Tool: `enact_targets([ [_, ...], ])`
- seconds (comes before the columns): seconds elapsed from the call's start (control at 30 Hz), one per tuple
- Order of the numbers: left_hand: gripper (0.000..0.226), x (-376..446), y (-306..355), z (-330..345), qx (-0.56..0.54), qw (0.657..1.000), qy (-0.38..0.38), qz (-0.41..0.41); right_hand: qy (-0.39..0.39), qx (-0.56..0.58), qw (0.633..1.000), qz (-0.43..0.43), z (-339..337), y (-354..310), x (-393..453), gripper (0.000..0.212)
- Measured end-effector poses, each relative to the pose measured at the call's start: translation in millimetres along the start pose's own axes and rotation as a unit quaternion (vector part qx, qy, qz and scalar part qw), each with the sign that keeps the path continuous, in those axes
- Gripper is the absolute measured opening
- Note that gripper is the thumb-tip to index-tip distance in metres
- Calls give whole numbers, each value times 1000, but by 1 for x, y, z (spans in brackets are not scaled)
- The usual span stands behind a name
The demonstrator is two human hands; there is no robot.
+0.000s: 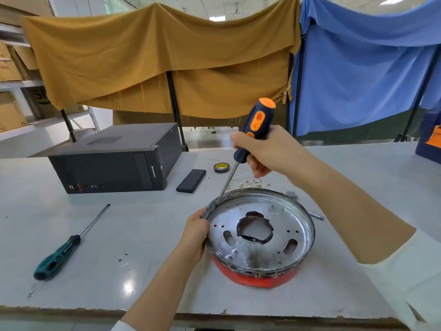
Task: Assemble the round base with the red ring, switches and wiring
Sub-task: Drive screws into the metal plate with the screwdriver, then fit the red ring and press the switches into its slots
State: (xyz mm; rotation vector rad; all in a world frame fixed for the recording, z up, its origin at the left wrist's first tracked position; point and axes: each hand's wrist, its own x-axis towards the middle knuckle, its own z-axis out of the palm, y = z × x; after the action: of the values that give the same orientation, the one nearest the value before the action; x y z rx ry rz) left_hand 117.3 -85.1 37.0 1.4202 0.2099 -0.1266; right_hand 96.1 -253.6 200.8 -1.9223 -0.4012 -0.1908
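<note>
A round silver metal base (260,232) with a central hole and several slots sits tilted on a red ring (255,277) on the table. My left hand (194,235) grips the base's left rim. My right hand (265,149) holds a dark blue and orange screwdriver (253,130) by its handle. The shaft slants down and its tip meets the base's upper left rim. No switches are visible, and thin wire strands cling to the rim.
A green-handled screwdriver (64,247) lies at the left. A black computer case (114,158), a flat black box (191,180), a roll of tape (220,167) and small brass screws (248,182) lie behind the base. The table's worn front edge (95,309) is near.
</note>
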Motion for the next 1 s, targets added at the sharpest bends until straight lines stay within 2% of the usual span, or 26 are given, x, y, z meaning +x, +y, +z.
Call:
enact_targets([
  [0.07,66,1,3,-4,-11,1000,7,-7,4,20,1000,-2,-6,14,-6,27],
  [0.17,67,3,14,-14,-23,999,41,-16,25,-8,998,-62,-21,40,-16,9],
  [0.23,67,2,23,-20,-17,998,60,-11,43,-101,990,-91,-35,64,-23,22],
  [0.3,67,-1,30,-23,-7,997,72,4,45,-204,975,-70,-48,96,-30,34],
  [0.33,69,-3,35,-24,-4,997,77,9,42,-242,968,-45,-54,115,-34,34],
  [0.4,71,-5,44,-21,10,996,86,21,19,-345,938,26,-65,153,-42,27],
  [0.5,76,-9,62,-17,59,992,94,55,-38,-496,861,102,-80,195,-58,33],
  [0.67,77,-19,93,-5,163,971,104,137,-77,-562,813,127,-103,218,-73,37],
  [0.87,75,-24,115,9,308,907,58,282,-126,-594,783,134,-116,230,-81,40],
  [1.0,70,-39,115,34,450,793,16,410,-153,-590,773,179,-120,226,-79,58],
])
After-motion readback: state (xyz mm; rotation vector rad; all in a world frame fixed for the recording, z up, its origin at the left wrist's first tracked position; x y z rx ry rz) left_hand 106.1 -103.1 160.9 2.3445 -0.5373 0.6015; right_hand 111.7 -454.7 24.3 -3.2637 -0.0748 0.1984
